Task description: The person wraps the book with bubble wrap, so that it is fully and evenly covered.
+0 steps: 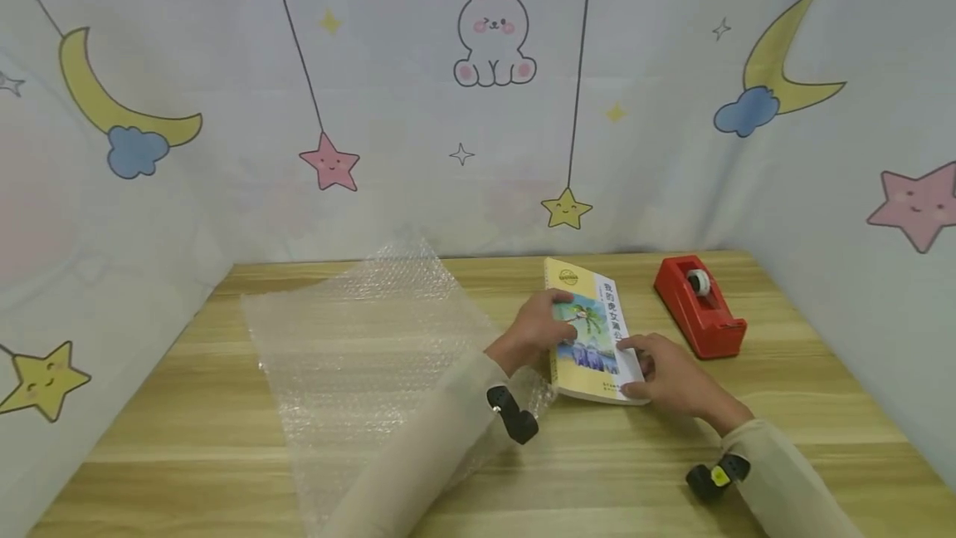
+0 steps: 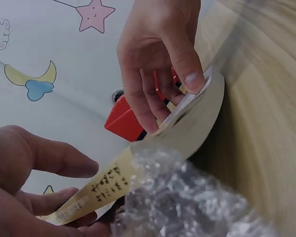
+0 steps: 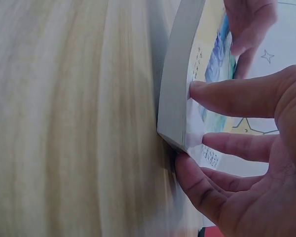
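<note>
A paperback book [image 1: 588, 347] with a yellow and white cover and a palm-tree picture lies front cover up at the middle right of the table. My left hand [image 1: 534, 326] grips its left edge; in the left wrist view the spine shows between that hand's thumb and fingers [image 2: 81, 202]. At the opposite long edge, my right hand [image 1: 670, 376] pinches the book, with thumb [image 3: 237, 96] on the cover and fingertips at the edge. The book looks slightly tilted off the wood. Clear bubble wrap [image 1: 351, 355] spreads to the left, one corner reaching beside the book's lower left.
A red tape dispenser [image 1: 700, 310] with a roll of tape stands to the right of the book, behind my right hand. The wooden table [image 1: 807, 405] ends at a white curtain [image 1: 418, 106] printed with moons, stars and a rabbit, which encloses the back and sides.
</note>
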Motion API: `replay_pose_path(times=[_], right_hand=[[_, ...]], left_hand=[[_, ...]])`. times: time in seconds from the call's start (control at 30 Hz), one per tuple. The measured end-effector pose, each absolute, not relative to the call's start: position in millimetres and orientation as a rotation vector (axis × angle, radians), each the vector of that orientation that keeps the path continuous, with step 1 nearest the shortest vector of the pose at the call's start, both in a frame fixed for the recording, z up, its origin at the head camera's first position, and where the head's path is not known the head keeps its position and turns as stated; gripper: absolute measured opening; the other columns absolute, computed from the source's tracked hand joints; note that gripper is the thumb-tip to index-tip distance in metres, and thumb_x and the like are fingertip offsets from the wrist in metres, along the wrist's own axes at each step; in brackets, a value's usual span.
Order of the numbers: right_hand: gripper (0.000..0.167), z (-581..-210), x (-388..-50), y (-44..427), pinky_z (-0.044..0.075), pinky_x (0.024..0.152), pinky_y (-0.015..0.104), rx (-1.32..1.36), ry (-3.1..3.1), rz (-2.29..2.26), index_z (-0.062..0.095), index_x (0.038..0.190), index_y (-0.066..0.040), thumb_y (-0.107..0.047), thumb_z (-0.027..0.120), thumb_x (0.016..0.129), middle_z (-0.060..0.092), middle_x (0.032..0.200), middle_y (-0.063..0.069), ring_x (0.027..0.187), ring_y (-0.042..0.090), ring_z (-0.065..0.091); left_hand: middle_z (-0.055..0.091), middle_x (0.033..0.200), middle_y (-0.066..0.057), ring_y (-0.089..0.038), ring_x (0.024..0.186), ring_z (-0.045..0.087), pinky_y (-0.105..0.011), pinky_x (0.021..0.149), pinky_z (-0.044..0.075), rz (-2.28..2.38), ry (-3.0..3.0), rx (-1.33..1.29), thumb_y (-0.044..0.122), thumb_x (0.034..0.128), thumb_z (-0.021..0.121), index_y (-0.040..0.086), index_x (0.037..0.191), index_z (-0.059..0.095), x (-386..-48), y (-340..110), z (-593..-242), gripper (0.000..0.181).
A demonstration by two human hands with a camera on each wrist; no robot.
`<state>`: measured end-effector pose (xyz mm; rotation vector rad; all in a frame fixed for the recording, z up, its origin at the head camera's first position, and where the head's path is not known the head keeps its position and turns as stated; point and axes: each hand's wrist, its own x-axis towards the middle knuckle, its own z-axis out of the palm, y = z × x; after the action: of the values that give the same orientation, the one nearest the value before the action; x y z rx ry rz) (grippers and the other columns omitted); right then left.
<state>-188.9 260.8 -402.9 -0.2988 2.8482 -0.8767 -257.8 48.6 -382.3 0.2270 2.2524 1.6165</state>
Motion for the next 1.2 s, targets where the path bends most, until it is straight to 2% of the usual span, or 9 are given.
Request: replay_pose_path(times=[0.1, 0.17, 0.4, 0.6, 0.7, 0.8, 1.07, 1.2], right_hand=[[0.064, -404, -190, 262, 0.053, 0.079, 0.037, -0.286, 2.817, -0.912, 0.057, 0.134, 0.000, -0.020, 0.084, 0.079, 0.064, 0.110, 0.013, 0.093, 0.020, 0.060], [0.064, -405, -191, 263, 0.055, 0.081, 0.038, -0.284, 2.797, -0.938, 0.055, 0.135, -0.001, -0.020, 0.083, 0.080, 0.065, 0.110, 0.012, 0.093, 0.020, 0.061], [0.058, -406, -191, 265, 0.056, 0.087, 0.048, -0.324, 2.781, -1.001, 0.051, 0.138, -0.006, -0.025, 0.076, 0.089, 0.064, 0.121, 0.021, 0.101, 0.027, 0.066], [0.062, -407, -191, 269, 0.055, 0.094, 0.051, -0.349, 2.691, -1.182, 0.039, 0.147, -0.009, -0.027, 0.068, 0.095, 0.055, 0.134, 0.028, 0.114, 0.037, 0.064], [0.064, -405, -189, 270, 0.055, 0.094, 0.047, -0.331, 2.594, -1.334, 0.034, 0.150, -0.009, -0.024, 0.066, 0.097, 0.048, 0.140, 0.029, 0.122, 0.043, 0.059], [0.066, -402, -188, 268, 0.055, 0.092, 0.039, -0.266, 2.545, -1.428, 0.033, 0.152, -0.011, -0.024, 0.066, 0.096, 0.044, 0.144, 0.027, 0.126, 0.043, 0.057], [0.068, -386, -182, 257, 0.058, 0.083, 0.026, -0.160, 2.621, -1.473, 0.037, 0.152, -0.011, -0.018, 0.069, 0.093, 0.045, 0.139, 0.024, 0.112, 0.032, 0.065], [0.067, -379, -181, 251, 0.057, 0.080, 0.024, -0.180, 2.633, -1.477, 0.038, 0.152, -0.009, -0.018, 0.068, 0.093, 0.043, 0.140, 0.024, 0.110, 0.033, 0.066]], left_hand=[[0.060, 0.124, -0.021, -0.021, 0.085, 0.064, -0.028, 0.067, 0.057, 1.675, 2.227, 0.214, -0.019, 0.0741, 0.064, 0.007, 0.142, 0.053, -257, 50, -383, 0.074], [0.058, 0.125, -0.021, -0.022, 0.085, 0.064, -0.029, 0.067, 0.058, 1.717, 2.188, 0.181, -0.022, 0.0732, 0.062, 0.008, 0.142, 0.054, -257, 49, -384, 0.075], [0.055, 0.131, -0.023, -0.027, 0.096, 0.068, -0.034, 0.077, 0.060, 1.830, 2.067, 0.137, -0.021, 0.0803, 0.058, 0.007, 0.141, 0.052, -257, 46, -380, 0.067], [0.052, 0.134, -0.022, -0.028, 0.099, 0.067, -0.035, 0.080, 0.060, 1.891, 2.021, 0.095, -0.020, 0.0811, 0.058, 0.010, 0.140, 0.054, -258, 44, -373, 0.066], [0.050, 0.135, -0.020, -0.028, 0.100, 0.064, -0.034, 0.081, 0.059, 1.930, 1.983, 0.080, -0.021, 0.0808, 0.058, 0.010, 0.139, 0.054, -258, 42, -371, 0.066], [0.048, 0.135, -0.019, -0.028, 0.101, 0.063, -0.035, 0.082, 0.059, 1.950, 1.962, 0.076, -0.021, 0.0806, 0.059, 0.010, 0.139, 0.054, -259, 38, -369, 0.067], [0.047, 0.137, -0.015, -0.024, 0.098, 0.063, -0.034, 0.083, 0.059, 1.885, 1.972, 0.113, -0.016, 0.0813, 0.065, 0.013, 0.143, 0.053, -260, 25, -366, 0.069], [0.045, 0.136, -0.016, -0.024, 0.097, 0.065, -0.035, 0.082, 0.060, 1.855, 1.995, 0.162, -0.015, 0.0832, 0.066, 0.012, 0.146, 0.050, -261, 16, -363, 0.070]])
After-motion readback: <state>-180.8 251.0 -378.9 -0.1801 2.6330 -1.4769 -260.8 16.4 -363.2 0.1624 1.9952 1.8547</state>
